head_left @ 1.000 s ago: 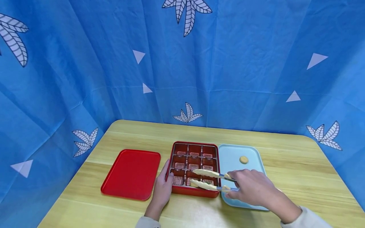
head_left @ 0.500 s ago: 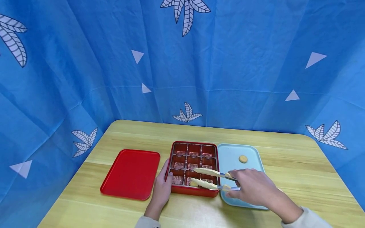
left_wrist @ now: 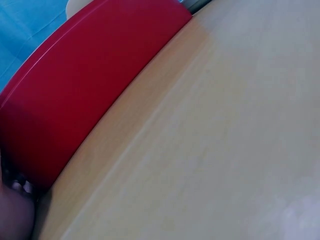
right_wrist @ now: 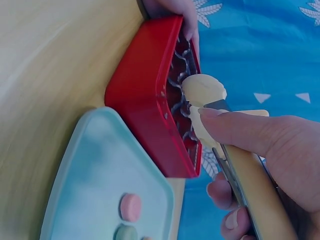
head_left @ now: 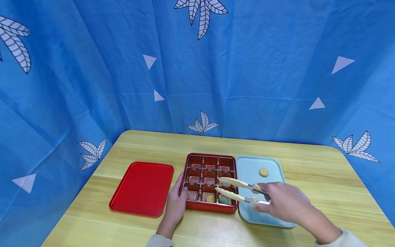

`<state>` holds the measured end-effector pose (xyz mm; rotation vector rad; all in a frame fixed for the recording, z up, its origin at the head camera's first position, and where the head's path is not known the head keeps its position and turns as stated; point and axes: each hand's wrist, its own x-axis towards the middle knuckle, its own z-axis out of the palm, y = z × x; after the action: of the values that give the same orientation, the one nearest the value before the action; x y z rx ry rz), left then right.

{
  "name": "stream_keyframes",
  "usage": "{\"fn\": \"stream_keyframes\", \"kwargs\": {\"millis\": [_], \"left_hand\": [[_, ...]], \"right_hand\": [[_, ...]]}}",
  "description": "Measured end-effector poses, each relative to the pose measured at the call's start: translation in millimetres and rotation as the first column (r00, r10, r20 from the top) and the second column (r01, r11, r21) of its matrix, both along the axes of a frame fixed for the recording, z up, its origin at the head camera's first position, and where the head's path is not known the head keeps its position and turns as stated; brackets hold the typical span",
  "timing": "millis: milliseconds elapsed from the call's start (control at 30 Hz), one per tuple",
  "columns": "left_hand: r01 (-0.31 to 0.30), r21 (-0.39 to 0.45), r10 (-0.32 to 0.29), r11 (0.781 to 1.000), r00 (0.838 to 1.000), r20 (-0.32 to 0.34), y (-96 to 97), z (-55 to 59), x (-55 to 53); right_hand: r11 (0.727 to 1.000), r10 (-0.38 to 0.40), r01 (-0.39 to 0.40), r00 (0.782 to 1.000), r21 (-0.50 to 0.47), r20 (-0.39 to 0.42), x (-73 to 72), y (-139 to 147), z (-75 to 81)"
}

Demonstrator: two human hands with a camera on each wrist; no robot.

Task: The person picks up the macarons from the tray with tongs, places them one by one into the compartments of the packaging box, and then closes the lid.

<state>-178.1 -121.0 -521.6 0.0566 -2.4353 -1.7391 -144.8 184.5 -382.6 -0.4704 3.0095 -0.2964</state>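
My left hand (head_left: pixel 176 202) grips the left side of a red box (head_left: pixel 212 207), its thumb over the rim. The box has a divided clear insert. A yellowish cookie (head_left: pixel 210 198) lies in the front middle compartment and a green cookie (head_left: pixel 223 200) in the front right one. My right hand (head_left: pixel 285 200) holds tongs (head_left: pixel 232 195) with cream scalloped tips. The tips are spread apart above the box's right side, with nothing between them. In the left wrist view, the box's red outer wall (left_wrist: pixel 85 75) fills the upper left.
A light blue tray (head_left: pixel 247 164) adjoins the box's right side. It carries a tan cookie (head_left: pixel 263 172), a pink cookie (right_wrist: pixel 131 207) and a green cookie (right_wrist: pixel 126 233). To the left lies a flat red tray or lid (head_left: pixel 143 188). A blue curtain (head_left: pixel 197 68) hangs behind the wooden table (head_left: pixel 314 164).
The tongs have drawn back to the right with the right hand. The yellowish and green cookies in the front compartments now show plainly. My left hand has stayed on the box.
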Motion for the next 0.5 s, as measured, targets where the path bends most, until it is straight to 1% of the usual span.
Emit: {"fn": "stream_keyframes", "kwargs": {"millis": [200,500], "left_hand": [[-0.005,-0.006,0.005,1.000,1.000,-0.003,0.4,1.1,0.3],[0.009,0.005,-0.009,1.000,1.000,0.008,0.0,1.4,1.1]], "right_hand": [[0.999,-0.050,0.050,0.997,-0.007,0.052,1.6,12.0,0.4],[0.997,-0.074,0.075,0.996,-0.005,0.049,7.0,28.0,-3.2]]}}
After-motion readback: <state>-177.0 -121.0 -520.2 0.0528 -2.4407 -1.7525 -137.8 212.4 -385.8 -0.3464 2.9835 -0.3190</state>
